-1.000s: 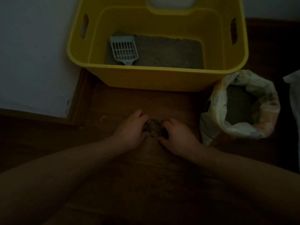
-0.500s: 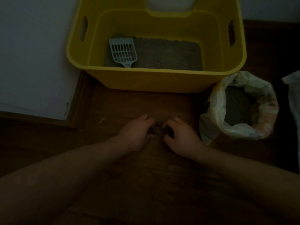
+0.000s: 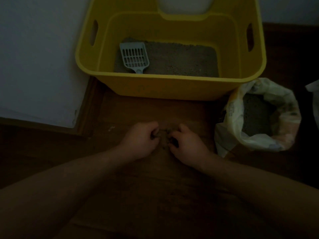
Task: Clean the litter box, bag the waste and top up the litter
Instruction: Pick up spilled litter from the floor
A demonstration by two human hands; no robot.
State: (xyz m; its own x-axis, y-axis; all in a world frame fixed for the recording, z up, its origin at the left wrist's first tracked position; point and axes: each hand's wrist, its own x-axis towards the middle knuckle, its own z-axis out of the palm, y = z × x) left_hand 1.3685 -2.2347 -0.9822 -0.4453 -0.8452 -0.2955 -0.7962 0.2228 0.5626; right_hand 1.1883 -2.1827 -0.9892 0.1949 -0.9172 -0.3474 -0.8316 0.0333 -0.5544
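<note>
The yellow litter box sat on the wooden floor, a thin grey bed of litter inside and a pale blue slotted scoop lying at its left end. Right of the box stood an open litter bag. In front of the box, the left hand and right hand each had their grip curled shut on spilled litter. Half a second before, the hands nearly touched; they had drawn slightly apart.

Both forearms are bare up to the frame edge, without any sleeve. The left hand and right hand wear no gloves, rings or watch.
</note>
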